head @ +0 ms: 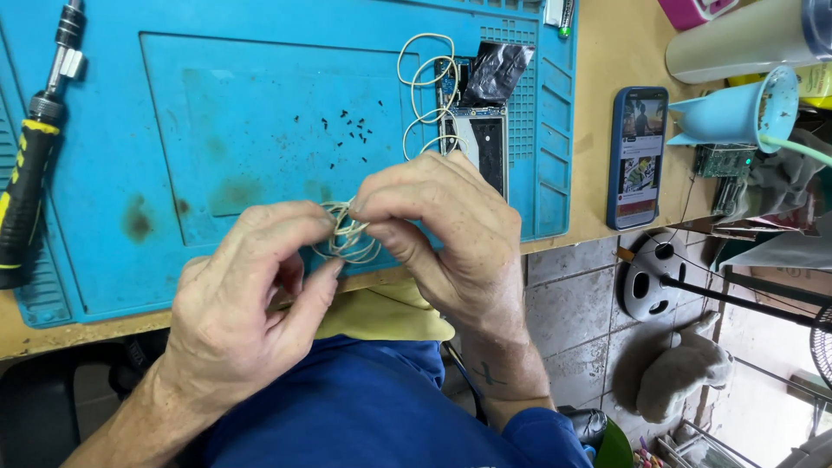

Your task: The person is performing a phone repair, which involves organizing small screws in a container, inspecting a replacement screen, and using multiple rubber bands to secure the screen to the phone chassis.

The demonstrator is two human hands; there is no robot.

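My left hand (247, 299) and my right hand (438, 230) meet over the front edge of a blue work mat (225, 130). Both pinch a coiled bundle of thin pale cable (347, 238) between thumb and fingers. The cable runs up in loops (425, 82) to an opened phone (481, 139) lying on the mat, with a black foil piece (498, 69) above it. Several tiny black screws (351, 132) lie scattered on the mat behind my hands.
A black and yellow screwdriver (30, 165) lies at the mat's left edge. A phone with a lit screen (637, 156) rests on the wooden bench to the right, next to a light blue funnel (737, 113) and a green circuit board (724, 160). Tiled floor lies below.
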